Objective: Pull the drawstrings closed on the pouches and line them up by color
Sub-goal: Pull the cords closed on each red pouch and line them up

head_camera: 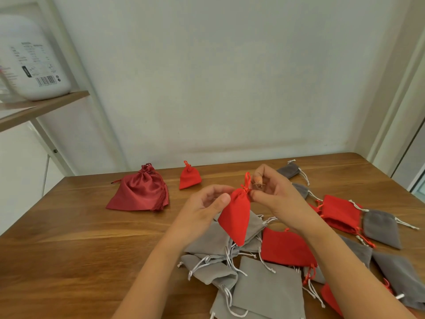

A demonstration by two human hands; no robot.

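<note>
Above the wooden table (92, 226), the left hand (204, 203) is gripping the soft, light red velvet pouch (235, 217) while the right hand (271, 192) is pinching its drawstring (247, 180); the gathered neck looks like the best hold.

Head view; forward-down over table (92, 238); near hands

A bright red pouch (235, 217), neck cinched and drawstring loop upright, hangs tilted, pinched between the left hand (204, 206) and right hand (273, 196). Farther back on the left lie a closed small red pouch (189, 177) and a closed dark red satin pouch (139, 192). Grey pouches (266, 288) and red pouches (285, 248) overlap in a flat heap, strings loose.
</note>
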